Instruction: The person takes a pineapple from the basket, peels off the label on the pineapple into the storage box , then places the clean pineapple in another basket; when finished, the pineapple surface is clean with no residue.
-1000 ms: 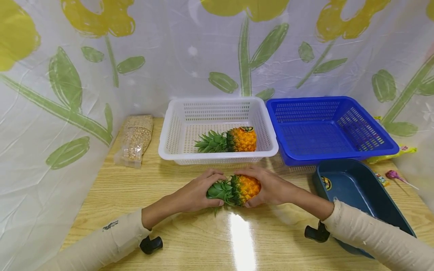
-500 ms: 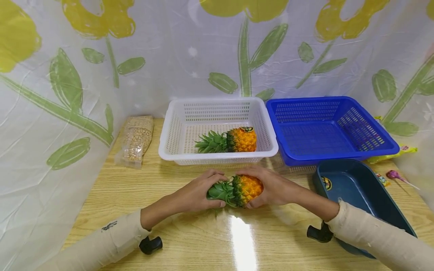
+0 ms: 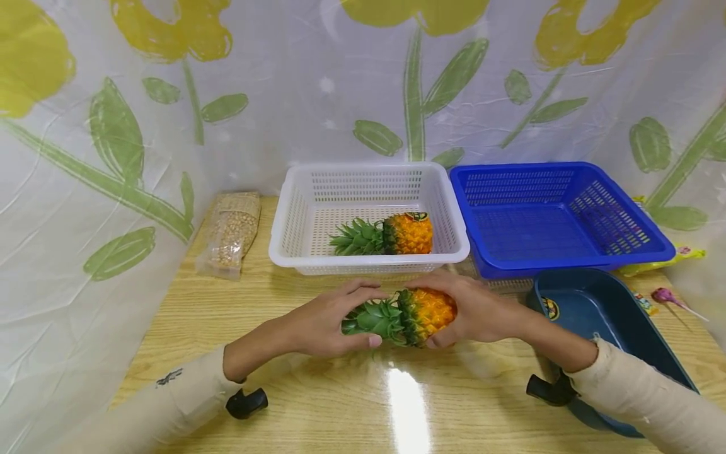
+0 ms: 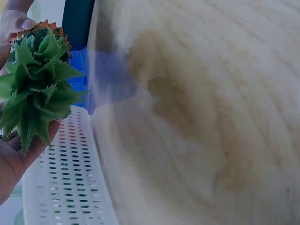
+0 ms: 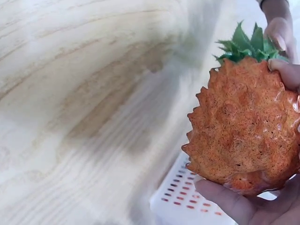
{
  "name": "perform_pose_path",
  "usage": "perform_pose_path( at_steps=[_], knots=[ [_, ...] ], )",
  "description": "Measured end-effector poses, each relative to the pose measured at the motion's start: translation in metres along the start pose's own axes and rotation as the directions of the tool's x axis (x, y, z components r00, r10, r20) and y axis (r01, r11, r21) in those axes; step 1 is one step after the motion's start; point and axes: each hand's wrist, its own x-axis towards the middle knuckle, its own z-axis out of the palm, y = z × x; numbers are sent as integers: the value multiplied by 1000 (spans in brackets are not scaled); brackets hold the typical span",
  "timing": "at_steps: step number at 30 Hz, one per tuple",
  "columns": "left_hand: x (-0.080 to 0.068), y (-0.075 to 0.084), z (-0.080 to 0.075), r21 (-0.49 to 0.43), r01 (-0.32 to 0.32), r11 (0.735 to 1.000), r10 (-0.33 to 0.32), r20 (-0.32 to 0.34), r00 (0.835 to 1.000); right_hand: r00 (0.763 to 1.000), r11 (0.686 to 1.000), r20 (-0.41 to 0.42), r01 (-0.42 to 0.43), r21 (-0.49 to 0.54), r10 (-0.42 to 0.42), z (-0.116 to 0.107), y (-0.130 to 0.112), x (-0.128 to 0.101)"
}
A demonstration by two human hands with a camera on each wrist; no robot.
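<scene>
Pineapple [image 3: 416,312] held just above the counter [image 3: 317,403], before the white basket [image 3: 283,243]. Left hand [image 3: 323,321] fingers curl round the crown, right hand [image 3: 476,312] cups the body. Looks light, stiff, prickly; body gives the firmer hold.

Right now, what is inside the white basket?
One pineapple lies on its side in the white basket, leaves pointing left. The near wall hides part of the floor.

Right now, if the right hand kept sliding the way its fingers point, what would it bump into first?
Probably the left hand: the right hand points along the pineapple it grips, toward that hand on the leaves.
</scene>
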Motion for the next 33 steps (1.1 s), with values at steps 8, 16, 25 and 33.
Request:
perform_pose_path(
  at_steps=[8, 16, 25, 33],
  knots=[
    [-4, 2, -16, -16, -75, 997, 75, -1, 997, 999, 999, 0, 42, 34, -42, -15, 1, -9],
    [-3, -10, -29, -76, -255, 964, 243, -138, 960, 997, 992, 34, 65, 106, -69, -37, 1, -20],
    [4, -27, -44, 10, -210, 978, 205, -266, 942, 997, 989, 34, 68, 132, -73, -61, 11, -29],
    [11, -41, -58, 76, -97, 992, 114, -281, 953, 995, 993, -2, 96, 72, -96, -76, 20, -33]
  ],
)
